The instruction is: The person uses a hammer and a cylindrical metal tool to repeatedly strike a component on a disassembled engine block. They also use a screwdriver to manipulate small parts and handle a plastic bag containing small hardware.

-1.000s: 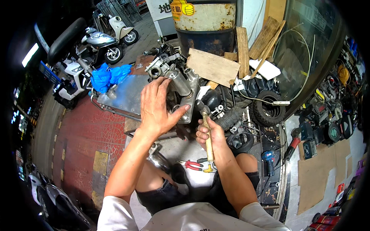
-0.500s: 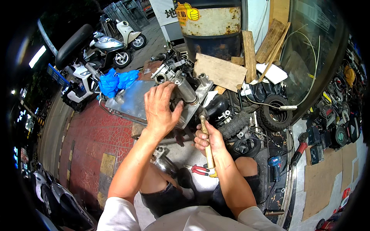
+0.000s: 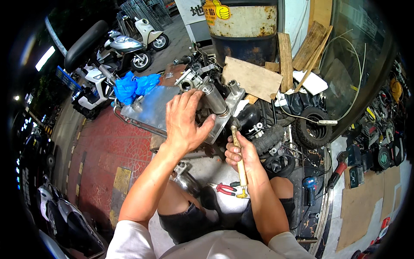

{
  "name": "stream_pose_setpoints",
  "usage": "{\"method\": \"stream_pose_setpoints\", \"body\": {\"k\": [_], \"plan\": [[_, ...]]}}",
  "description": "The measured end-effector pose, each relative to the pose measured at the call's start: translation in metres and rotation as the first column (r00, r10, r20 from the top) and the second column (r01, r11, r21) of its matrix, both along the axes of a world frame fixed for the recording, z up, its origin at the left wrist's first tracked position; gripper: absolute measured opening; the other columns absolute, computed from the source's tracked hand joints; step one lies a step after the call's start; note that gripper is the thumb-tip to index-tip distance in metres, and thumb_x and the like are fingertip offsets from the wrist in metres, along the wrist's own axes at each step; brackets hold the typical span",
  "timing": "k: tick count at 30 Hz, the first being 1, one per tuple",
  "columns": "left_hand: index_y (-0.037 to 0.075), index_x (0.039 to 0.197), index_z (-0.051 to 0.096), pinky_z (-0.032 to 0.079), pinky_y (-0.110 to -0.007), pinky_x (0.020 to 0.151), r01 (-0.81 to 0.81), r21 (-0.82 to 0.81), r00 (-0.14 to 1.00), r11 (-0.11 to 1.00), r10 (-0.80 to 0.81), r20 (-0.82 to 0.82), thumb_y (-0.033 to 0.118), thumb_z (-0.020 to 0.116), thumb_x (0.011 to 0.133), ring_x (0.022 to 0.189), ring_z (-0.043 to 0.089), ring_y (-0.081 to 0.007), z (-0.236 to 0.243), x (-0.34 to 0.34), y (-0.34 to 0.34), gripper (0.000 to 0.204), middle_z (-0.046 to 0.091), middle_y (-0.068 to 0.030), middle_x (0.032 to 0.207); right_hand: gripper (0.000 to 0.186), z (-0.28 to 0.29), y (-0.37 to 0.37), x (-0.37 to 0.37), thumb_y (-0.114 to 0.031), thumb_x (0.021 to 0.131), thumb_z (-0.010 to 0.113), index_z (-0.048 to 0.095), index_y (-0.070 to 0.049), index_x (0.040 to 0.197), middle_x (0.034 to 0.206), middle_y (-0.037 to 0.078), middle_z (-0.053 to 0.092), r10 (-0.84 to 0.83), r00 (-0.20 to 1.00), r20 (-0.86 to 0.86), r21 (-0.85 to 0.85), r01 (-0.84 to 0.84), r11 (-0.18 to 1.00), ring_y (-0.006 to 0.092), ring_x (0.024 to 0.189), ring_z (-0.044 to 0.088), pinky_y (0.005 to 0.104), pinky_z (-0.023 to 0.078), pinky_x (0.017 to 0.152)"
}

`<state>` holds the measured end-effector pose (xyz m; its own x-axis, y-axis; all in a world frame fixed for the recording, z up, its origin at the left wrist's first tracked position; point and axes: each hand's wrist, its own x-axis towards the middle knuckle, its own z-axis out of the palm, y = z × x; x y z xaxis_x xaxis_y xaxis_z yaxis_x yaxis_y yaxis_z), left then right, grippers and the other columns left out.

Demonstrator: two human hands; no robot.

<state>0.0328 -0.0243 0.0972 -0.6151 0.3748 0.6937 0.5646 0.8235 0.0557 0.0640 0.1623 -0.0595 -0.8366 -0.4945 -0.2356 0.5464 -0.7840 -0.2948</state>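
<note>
Behind the clutter stands one rusty drum (image 3: 243,36). Through my feed I see two hands: the left hand (image 3: 184,121), thumb apart from its four fingers, is beside one metal cylinder (image 3: 215,100) on one metal plate (image 3: 234,103), contact unclear; the right hand (image 3: 246,154) has its fingers clamped on one hammer (image 3: 243,176) near the plate. One pair of red-handled pliers (image 3: 224,189) and one blue drill (image 3: 309,185) lie lower down.

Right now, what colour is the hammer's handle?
Pale yellow: the hammer's handle shows best in the head view.
</note>
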Motion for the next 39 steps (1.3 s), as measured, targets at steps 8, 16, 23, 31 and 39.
{"method": "stream_pose_setpoints", "body": {"k": [8, 16, 23, 31, 39], "plan": [[0.000, 0.130, 0.059, 0.042, -0.046, 0.098, 0.003, -0.006, 1.000, 1.000, -0.003, -0.004, 0.029, 0.078, 0.077, 0.116, 0.057, -0.0354, 0.001, 0.001, -0.002, 0.063, 0.062, -0.0165, 0.131, 0.034, -0.015, -0.004, -0.003, -0.045, 0.107, 0.049, 0.053, -0.012, 0.101, 0.061, -0.005, 0.040, -0.062, 0.988, 0.140, -0.013, 0.065, 0.998, 0.0101, 0.045, 0.035, 0.0288, 0.031, 0.043], [0.001, 0.132, 0.059, 0.042, -0.046, 0.098, 0.017, -0.005, 1.000, 1.000, -0.017, -0.022, 0.028, 0.078, 0.077, 0.117, 0.057, -0.0357, -0.001, -0.001, -0.004, 0.064, 0.062, -0.0163, 0.131, 0.034, -0.005, -0.002, 0.000, -0.045, 0.108, 0.048, 0.053, -0.012, 0.101, 0.060, -0.005, 0.040, -0.051, 0.996, 0.071, 0.005, 0.051, 0.999, 0.0104, 0.044, 0.036, 0.0293, 0.032, 0.043], [0.004, 0.130, 0.061, 0.044, -0.047, 0.098, -0.020, -0.061, 1.000, 0.998, 0.020, -0.002, 0.028, 0.079, 0.081, 0.116, 0.059, -0.0363, 0.000, -0.007, -0.010, 0.058, 0.065, -0.0177, 0.126, 0.035, -0.045, 0.008, -0.007, -0.048, 0.105, 0.051, 0.052, -0.012, 0.105, 0.065, -0.003, 0.044, -0.142, 0.960, 0.240, 0.098, 0.121, 0.988, 0.0130, 0.050, 0.040, 0.0312, 0.032, 0.045], [0.001, 0.107, 0.071, 0.053, -0.045, 0.081, 0.103, -0.099, 0.994, 0.990, -0.105, -0.019, 0.033, 0.075, 0.090, 0.094, 0.067, -0.0380, 0.012, -0.021, -0.008, 0.037, 0.070, -0.0182, 0.103, 0.035, 0.005, 0.099, 0.035, -0.039, 0.109, 0.049, 0.057, -0.006, 0.101, 0.066, -0.004, 0.048, -0.457, 0.889, 0.042, -0.012, 0.458, 0.889, 0.0091, 0.053, 0.043, 0.0282, 0.037, 0.049], [0.000, 0.113, 0.069, 0.052, -0.036, 0.085, 0.157, 0.017, 0.986, 0.987, -0.158, 0.059, 0.029, 0.076, 0.092, 0.095, 0.069, -0.0307, 0.001, -0.020, -0.009, 0.036, 0.070, -0.0157, 0.105, 0.034, 0.038, 0.228, 0.145, -0.032, 0.109, 0.049, 0.060, 0.001, 0.107, 0.066, -0.005, 0.044, -0.673, 0.706, -0.219, -0.017, 0.687, 0.726, 0.0069, 0.050, 0.038, 0.0242, 0.033, 0.047]]}}
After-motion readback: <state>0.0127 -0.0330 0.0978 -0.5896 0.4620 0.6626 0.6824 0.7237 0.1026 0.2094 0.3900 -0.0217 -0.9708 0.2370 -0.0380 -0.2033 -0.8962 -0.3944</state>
